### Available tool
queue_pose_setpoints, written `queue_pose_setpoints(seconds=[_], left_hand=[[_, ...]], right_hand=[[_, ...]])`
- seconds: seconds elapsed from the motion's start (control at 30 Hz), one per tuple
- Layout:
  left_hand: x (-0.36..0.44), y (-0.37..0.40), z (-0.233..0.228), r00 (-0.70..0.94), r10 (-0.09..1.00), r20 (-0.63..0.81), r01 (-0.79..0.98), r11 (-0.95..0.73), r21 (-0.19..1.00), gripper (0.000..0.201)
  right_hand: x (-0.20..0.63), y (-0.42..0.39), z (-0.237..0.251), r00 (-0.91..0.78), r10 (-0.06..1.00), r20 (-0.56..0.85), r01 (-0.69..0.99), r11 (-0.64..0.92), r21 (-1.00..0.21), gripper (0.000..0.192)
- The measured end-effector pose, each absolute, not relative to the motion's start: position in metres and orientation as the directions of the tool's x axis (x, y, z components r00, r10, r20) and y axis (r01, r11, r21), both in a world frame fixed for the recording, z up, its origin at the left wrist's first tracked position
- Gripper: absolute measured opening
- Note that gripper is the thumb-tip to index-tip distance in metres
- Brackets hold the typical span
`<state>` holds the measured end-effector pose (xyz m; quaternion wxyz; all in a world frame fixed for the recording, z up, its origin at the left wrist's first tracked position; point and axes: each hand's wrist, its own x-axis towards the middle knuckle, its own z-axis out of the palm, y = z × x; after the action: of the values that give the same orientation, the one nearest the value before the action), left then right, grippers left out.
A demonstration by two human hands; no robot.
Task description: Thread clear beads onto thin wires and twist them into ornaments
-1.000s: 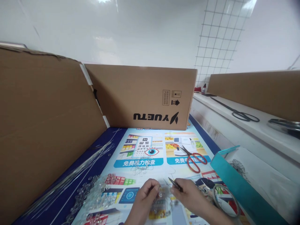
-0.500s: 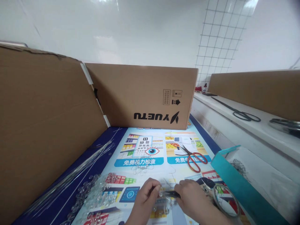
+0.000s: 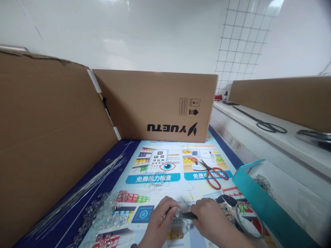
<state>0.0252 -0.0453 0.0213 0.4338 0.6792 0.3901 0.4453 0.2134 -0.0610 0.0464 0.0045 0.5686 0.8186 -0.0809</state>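
Beads and wire work: a small clear bead piece [image 3: 178, 214] sits between both hands, on the near edge of the printed mat, low in the view.
Cardboard walls [image 3: 155, 103]: they stand upright behind and to the left of the mat.
Printed mat [image 3: 155, 168]: it is the landmark; it lies flat and carries all the small things.
Teal tray [image 3: 258, 203]: just beside the mat on its right side.
Wire rods [image 3: 77, 196]: a long bundle along the left edge of the mat.
Clear beads [image 3: 108, 212]: a loose heap on the near left part of the mat.
Red scissors [image 3: 214, 174]: on the right middle of the mat, well apart from the hands.
Left hand [image 3: 161, 224]: fingers pinched together on the bead piece.
Right hand [image 3: 209, 220]: closed around dark pliers [image 3: 187, 215], tip touching the bead piece.
Step, by my judgement: bending or closing a wire at the bead.
Next move: it needs a steady pinch and a small, careful turn of the pliers.
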Motion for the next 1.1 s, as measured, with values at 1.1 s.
queue_pose_setpoints(seconds=[1.1], left_hand=[[0.022,-0.040,0.017,0.346,0.914,0.210,0.134,-0.269,0.954,0.020]], right_hand=[[0.214,-0.057,0.038,-0.354,0.930,-0.096,0.932,0.342,-0.121,0.016]])
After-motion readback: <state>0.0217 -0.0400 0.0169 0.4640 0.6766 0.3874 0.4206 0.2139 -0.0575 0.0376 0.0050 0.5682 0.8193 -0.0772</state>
